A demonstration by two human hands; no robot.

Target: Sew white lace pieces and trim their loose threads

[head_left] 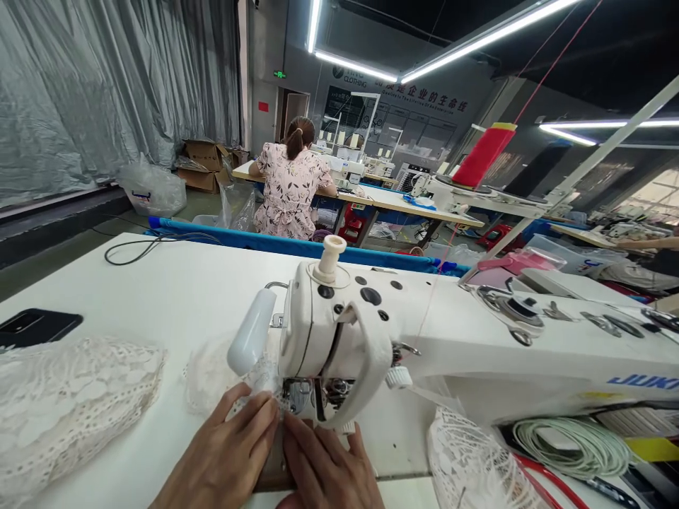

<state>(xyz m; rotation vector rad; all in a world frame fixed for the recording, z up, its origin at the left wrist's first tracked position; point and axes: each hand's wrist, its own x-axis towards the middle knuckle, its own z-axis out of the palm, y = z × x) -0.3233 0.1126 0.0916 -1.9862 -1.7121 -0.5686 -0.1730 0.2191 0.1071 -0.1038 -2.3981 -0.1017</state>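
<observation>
A white sewing machine (pixel 339 318) fills the middle of the view, its needle area just beyond my fingertips. My left hand (pixel 228 445) is closed, its fingers bunched on a piece of white lace fabric (pixel 262 375) to the left of the presser foot (pixel 300 397). Close beside it, my right hand (pixel 329 466) has its fingers pressed together in front of the needle area, the index fingertip at the lace's edge. Both thumbs are hidden, and most of the lace under the hands is covered. A pale lamp (pixel 252 332) hangs above the lace.
More white lace (pixel 68 403) lies on the left tabletop, near a black phone (pixel 39 326). Another lace piece (pixel 472 459) rests at the right, by coiled pale cord (pixel 576 445). A red thread cone (pixel 484 157) stands behind the machine. A person (pixel 293 180) sits ahead at another table.
</observation>
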